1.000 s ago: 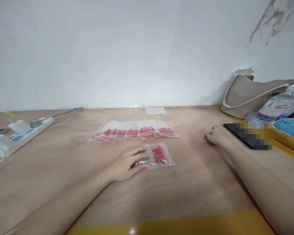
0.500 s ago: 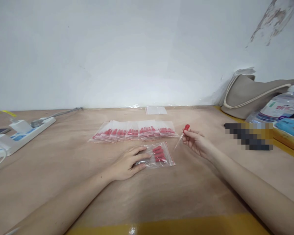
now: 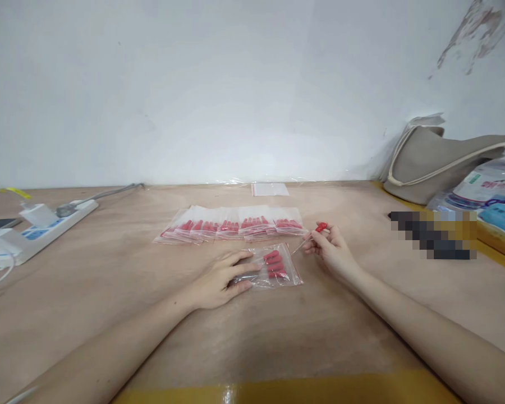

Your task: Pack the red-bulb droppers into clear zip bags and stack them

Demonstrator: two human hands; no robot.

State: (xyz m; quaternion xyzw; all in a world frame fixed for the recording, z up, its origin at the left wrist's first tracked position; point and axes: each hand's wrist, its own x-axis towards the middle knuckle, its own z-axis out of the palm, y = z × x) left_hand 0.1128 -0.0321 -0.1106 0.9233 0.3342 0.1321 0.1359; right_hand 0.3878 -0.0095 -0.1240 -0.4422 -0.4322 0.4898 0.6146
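Observation:
A small clear zip bag [image 3: 278, 268] with several red-capped droppers inside lies on the brown table [image 3: 320, 331]. My left hand [image 3: 221, 279] rests on the bag's left end, fingers pinching its edge. My right hand [image 3: 330, 249] pinches a thin clear dropper with a red bulb [image 3: 315, 233], its tip pointing down-left towards the bag's right side. Just behind lies a row of filled bags [image 3: 231, 225] with red droppers, overlapping each other.
An empty flat bag [image 3: 270, 189] lies by the wall. A white power strip [image 3: 37, 229] with plugs and cables sits at the left. A grey tote bag [image 3: 429, 160], plastic packets [image 3: 483, 182] and a blurred dark object [image 3: 433, 233] crowd the right.
My right hand picked up a dropper from the right side of the table, carried it left and lowered it close to the open bag. The left hand stayed on the bag.

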